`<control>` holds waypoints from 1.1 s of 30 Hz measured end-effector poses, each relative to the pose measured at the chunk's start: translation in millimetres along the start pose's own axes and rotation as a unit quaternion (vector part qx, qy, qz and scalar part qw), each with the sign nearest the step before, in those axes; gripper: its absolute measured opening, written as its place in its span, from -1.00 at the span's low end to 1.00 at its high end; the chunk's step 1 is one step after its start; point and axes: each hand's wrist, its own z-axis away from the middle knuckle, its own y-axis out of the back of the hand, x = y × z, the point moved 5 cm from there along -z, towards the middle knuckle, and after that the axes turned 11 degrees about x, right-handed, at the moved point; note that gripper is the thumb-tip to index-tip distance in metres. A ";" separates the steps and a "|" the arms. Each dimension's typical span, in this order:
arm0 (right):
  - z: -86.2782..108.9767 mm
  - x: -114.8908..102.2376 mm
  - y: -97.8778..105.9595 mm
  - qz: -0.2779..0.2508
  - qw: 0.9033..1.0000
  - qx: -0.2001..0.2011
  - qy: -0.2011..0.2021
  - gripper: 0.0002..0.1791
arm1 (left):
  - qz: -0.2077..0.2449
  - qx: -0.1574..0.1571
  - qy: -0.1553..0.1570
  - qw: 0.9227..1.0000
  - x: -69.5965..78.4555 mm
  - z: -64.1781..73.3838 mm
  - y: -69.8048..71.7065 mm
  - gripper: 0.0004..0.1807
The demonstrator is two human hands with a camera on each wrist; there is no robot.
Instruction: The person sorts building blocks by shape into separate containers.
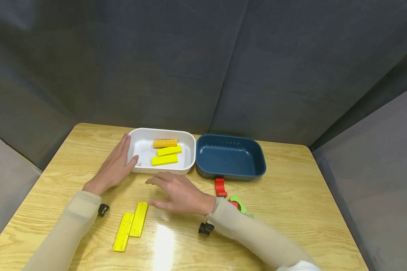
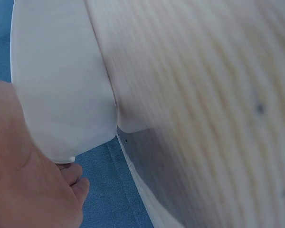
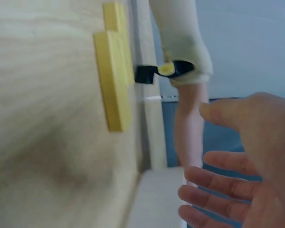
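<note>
At the left end of the white bin (image 1: pixel 161 170), my left hand (image 1: pixel 113 163) grips the wall, its thumb over the rim and its fingers along the outer side. In the left wrist view, fingertips (image 2: pixel 78 183) show at the bin's corner. Inside lie an orange block (image 1: pixel 165 143) and two yellow blocks (image 1: pixel 164 160). My right hand (image 1: pixel 179 192) hovers in front of the bin with fingers spread and nothing in its grasp. Just left of its thumb, two more yellow blocks (image 1: pixel 123 232) lie side by side on the table; the right wrist view shows these blocks (image 3: pixel 113 80) too.
A dark blue bin (image 1: pixel 228 174) stands against the white one's right side, with nothing in it. In front of it lie a red curved block (image 1: pixel 220 187) and a green piece (image 1: pixel 238 203), partly covered by my right sleeve (image 1: pixel 254 229). Dark curtain (image 1: pixel 156 64) hangs behind the wooden table (image 1: pixel 288 180).
</note>
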 end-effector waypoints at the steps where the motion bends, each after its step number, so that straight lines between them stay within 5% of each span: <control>1: 1.8 -1.2 -3.1 -0.003 1.000 0.002 -0.002 -0.38 | 0.000 0.000 0.000 1.000 0.4 0.0 0.4 -0.06; 9: 14.7 -8.6 -23.8 -0.032 0.998 -0.017 -0.043 -0.34 | -0.001 -0.002 0.001 1.000 2.1 0.7 2.2 -0.06; 23: 31.6 -16.3 -55.5 -0.025 0.997 -0.053 -0.057 -0.11 | -0.003 -0.001 0.004 1.000 2.0 -1.6 -0.2 -0.05; 33: 38.5 -21.4 -66.6 -0.012 0.998 -0.035 -0.059 0.06 | -0.001 -0.003 0.006 1.000 1.8 1.2 -0.1 -0.05</control>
